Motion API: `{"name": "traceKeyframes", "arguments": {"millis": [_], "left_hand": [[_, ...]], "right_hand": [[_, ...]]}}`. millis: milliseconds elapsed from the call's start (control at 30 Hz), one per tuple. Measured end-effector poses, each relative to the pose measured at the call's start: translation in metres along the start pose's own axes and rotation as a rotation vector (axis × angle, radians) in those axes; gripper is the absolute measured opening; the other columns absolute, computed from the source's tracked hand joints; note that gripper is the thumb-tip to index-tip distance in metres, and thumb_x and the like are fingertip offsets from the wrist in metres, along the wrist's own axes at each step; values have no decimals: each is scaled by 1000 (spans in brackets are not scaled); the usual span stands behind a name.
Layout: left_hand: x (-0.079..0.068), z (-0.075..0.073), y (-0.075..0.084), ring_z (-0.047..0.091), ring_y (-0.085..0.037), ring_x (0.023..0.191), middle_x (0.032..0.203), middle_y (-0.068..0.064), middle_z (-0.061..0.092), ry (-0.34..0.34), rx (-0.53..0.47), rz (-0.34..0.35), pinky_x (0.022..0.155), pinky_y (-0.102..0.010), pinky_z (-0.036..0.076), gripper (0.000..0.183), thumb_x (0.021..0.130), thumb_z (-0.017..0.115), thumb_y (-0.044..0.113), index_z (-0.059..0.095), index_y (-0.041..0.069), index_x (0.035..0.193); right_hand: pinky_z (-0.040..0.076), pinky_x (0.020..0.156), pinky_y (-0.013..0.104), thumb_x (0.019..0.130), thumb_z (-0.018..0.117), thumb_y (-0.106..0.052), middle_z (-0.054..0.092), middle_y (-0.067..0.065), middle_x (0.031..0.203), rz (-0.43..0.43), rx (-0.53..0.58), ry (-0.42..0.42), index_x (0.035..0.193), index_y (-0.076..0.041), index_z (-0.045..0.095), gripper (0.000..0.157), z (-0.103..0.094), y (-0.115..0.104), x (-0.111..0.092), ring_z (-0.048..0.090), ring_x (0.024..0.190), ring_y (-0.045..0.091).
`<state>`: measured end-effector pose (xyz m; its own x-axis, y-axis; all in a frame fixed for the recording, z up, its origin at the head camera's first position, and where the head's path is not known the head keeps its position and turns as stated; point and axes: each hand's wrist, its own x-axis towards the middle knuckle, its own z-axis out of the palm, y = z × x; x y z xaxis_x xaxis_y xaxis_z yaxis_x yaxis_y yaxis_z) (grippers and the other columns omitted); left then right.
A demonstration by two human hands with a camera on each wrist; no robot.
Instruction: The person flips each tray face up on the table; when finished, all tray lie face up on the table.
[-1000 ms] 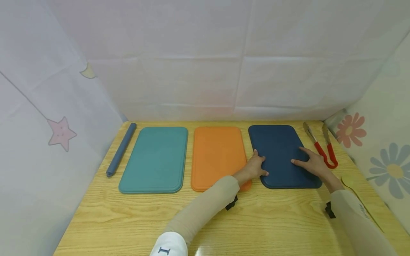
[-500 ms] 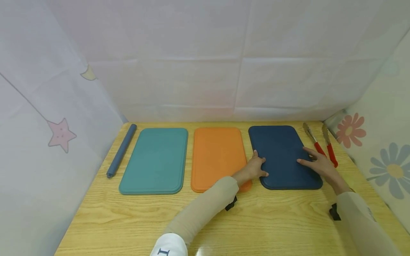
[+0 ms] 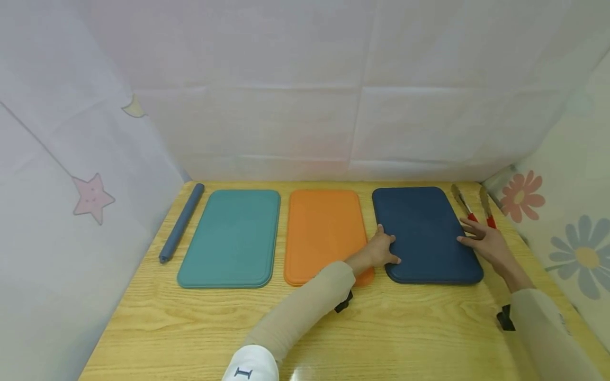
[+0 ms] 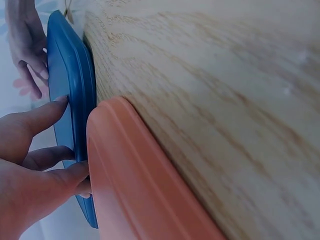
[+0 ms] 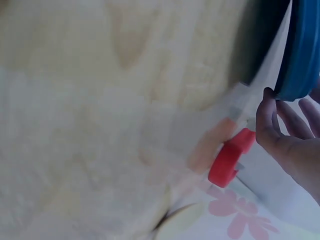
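A navy rectangular panel [image 3: 419, 227] with rounded corners and a stepped rim, like an upturned tray, lies at the right of the wooden table. My left hand [image 3: 380, 250] is at its left edge, thumb and fingers spread, fingertips on the surface and rim. In the left wrist view that hand [image 4: 35, 160] reaches in beside the orange panel [image 4: 130, 185]. My right hand [image 3: 491, 244] touches the panel's right edge with extended fingers. The right wrist view has the fingertips of this hand [image 5: 295, 145] at a corner of the navy panel [image 5: 302, 55].
A matching orange panel [image 3: 326, 233] and a teal one [image 3: 231, 238] lie to the left. At the far left is a blue-grey rod-like roll [image 3: 182, 222]. Tongs [image 3: 486, 203] with red handles lie beyond my right hand, partly hidden. White patterned cloth hangs around the table.
My right hand has slid rightward from the navy panel's surface to its right edge, now covering part of the tongs. The panel has shifted very slightly right. My left hand stays almost still.
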<state>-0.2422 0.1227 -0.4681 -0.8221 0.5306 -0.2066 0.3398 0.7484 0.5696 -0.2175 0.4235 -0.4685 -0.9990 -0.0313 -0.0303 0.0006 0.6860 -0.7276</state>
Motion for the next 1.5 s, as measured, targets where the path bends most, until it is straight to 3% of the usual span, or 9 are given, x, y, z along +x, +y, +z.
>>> {"name": "traceKeyframes", "arguments": {"millis": [100,233,367,433,767,967,1200,1333,1500], "left_hand": [[0,0,0,20,-24,144,156,-24,15,0,-11,-1,104,-19,37,69,85,75,29,46,6,143],[2,-1,-2,23,-25,143,154,-24,21,7,-23,11,102,-19,39,66,86,74,28,47,5,142],[3,-2,-3,23,-27,143,150,-20,33,23,-12,23,103,-20,38,62,87,73,27,49,3,140],[2,-2,-3,23,-27,143,150,-19,34,20,1,27,103,-21,38,62,89,72,28,49,4,140],[-6,3,2,23,-24,144,156,-23,16,-8,26,14,104,-21,36,66,94,64,34,39,3,146],[-7,2,1,21,-23,144,158,-22,11,-15,-23,-2,106,-22,35,71,93,65,35,35,3,148],[-9,1,2,21,-20,144,159,-16,8,-26,-75,-34,108,-24,33,74,92,65,38,32,6,150],[-12,0,2,22,-20,144,160,-14,8,-25,-105,-40,108,-24,34,76,91,66,39,31,7,151],[-15,0,-1,20,-20,144,160,-11,7,-21,-184,-35,109,-27,34,78,90,67,39,29,10,152]], "right_hand": [[46,73,7,96,62,-30,42,33,140,-20,20,45,149,-2,34,66,-6,-3,-2,58,115,20],[44,60,13,94,64,-32,47,18,141,3,90,61,148,-5,38,66,-13,-9,-3,52,91,-11],[37,49,34,91,67,-33,57,-13,131,60,192,55,149,-10,38,68,-17,-16,-3,55,69,-1],[40,49,28,91,68,-32,58,-18,127,58,204,58,148,-9,39,68,-19,-19,-4,56,69,-5],[47,72,7,92,67,-29,60,-23,115,8,149,68,149,-6,36,69,-29,-29,-4,54,91,-19],[44,75,13,92,64,-42,52,15,138,32,-30,66,150,-13,37,71,-35,-41,-2,54,114,11],[44,73,10,92,62,-45,48,24,139,57,-39,-5,145,-4,43,71,-44,-53,-1,46,91,-17],[51,84,30,92,60,-49,46,27,139,72,-71,-43,144,-2,44,72,-48,-61,1,46,90,-14],[52,82,28,93,59,-48,60,-8,117,91,11,-79,147,-4,40,72,-53,-67,3,55,87,-13]]}}
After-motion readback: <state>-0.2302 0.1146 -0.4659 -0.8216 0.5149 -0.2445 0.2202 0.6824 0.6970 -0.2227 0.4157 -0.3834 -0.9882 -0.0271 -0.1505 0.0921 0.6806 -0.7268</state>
